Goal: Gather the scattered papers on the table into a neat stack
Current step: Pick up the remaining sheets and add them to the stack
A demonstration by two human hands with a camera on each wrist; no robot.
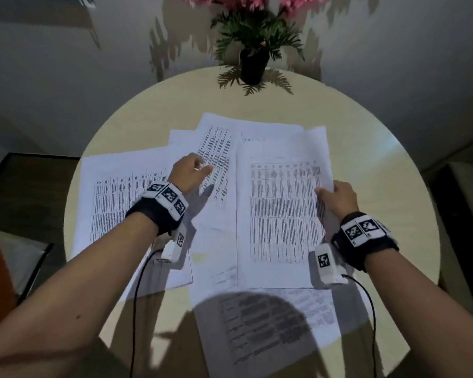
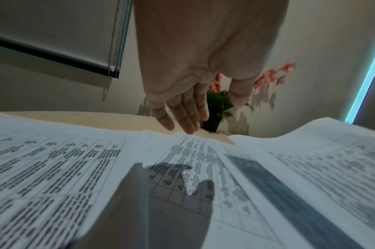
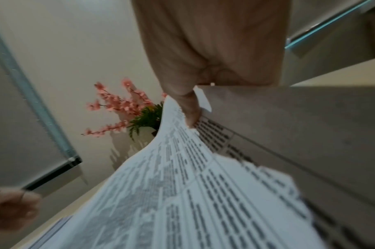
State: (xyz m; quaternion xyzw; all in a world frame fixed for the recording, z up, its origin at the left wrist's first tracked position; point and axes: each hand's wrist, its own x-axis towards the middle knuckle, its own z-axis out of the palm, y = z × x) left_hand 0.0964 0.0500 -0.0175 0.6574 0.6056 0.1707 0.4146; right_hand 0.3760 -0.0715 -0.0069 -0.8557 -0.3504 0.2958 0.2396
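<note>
Several printed white sheets lie overlapping on a round cream table (image 1: 380,165). My right hand (image 1: 336,199) pinches the right edge of a table-printed sheet (image 1: 279,211), which bends upward there; the right wrist view shows my thumb (image 3: 189,111) on the sheet (image 3: 192,193). My left hand (image 1: 191,173) hovers with straight fingers (image 2: 182,116) just above a text sheet (image 1: 219,159) at the middle and holds nothing. Another sheet (image 1: 112,203) lies at the left and one (image 1: 271,323) near the front edge, partly in shadow.
A black pot of green fern and pink flowers (image 1: 253,50) stands at the table's far edge against the wall. Dark furniture (image 1: 17,192) sits left of the table. Cables hang from both wrist cameras across the front papers.
</note>
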